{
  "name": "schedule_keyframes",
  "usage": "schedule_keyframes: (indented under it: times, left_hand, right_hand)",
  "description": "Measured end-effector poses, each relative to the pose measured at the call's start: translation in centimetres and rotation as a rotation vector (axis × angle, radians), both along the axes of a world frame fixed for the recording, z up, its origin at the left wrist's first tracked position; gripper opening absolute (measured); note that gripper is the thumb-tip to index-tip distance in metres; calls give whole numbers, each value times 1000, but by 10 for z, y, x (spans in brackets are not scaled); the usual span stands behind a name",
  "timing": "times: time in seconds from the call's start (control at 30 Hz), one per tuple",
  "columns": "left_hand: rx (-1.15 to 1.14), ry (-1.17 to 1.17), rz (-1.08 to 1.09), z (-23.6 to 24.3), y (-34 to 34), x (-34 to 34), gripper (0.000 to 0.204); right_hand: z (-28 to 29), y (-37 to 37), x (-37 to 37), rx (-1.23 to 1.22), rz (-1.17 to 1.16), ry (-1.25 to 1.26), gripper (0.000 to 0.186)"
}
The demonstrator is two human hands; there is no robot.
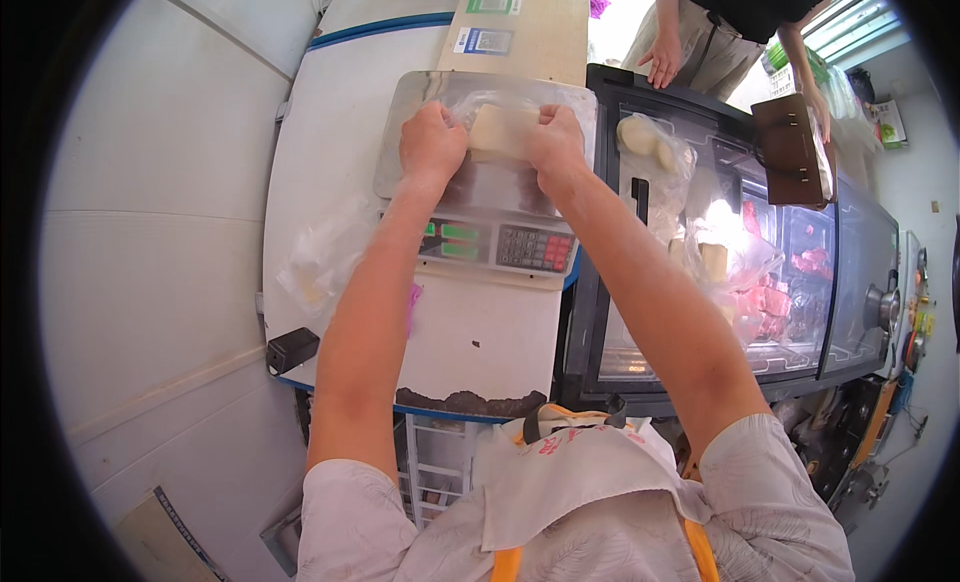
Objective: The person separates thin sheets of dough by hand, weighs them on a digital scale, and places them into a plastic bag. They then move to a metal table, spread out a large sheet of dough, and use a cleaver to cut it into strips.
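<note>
A pale, flat-sided block [500,130], perhaps tofu, is in a clear plastic bag [465,104] over the steel pan of a digital scale [490,194]. My left hand [433,144] is closed on the bag's left side. At the block's right edge my right hand [556,142] is closed too, its fingers pinching the bag. Motion blurs the block's right side slightly. Whether the block rests on the pan or hangs just above it, I cannot tell. The scale's keypad [537,249] and green displays face me.
Left of the scale lies a crumpled clear bag [315,267]; a black box [292,350] sits at the table's near left corner. On the right stands a glass-topped display case [600,322] with bagged pale food on it. Beyond it, another person's hand [663,57] touches its edge, near a brown bag [785,147].
</note>
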State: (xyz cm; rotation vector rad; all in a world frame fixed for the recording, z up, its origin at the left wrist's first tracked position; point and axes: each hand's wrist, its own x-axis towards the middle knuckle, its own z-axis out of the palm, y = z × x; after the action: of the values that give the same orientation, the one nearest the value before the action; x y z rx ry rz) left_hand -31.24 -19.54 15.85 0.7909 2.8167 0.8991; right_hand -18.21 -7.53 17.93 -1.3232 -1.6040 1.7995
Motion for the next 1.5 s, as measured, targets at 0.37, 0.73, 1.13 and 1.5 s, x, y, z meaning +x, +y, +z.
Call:
schedule_keyframes:
  times: [0.37,0.73,1.13,1.5]
  left_hand:
    - [241,-240,16,-11,-33,5,12]
    - [216,-804,-133,21,-63,2,22]
    - [1434,-1747,-361,90,-75,97,67]
    - [638,-1031,-105,9,-20,22,47]
  right_hand:
    - [74,11,-12,394,269,-87,61]
    - [136,9,12,324,454,66,59]
    - [169,-19,55,141,485,234,59]
    - [9,-13,2,121,287,117,46]
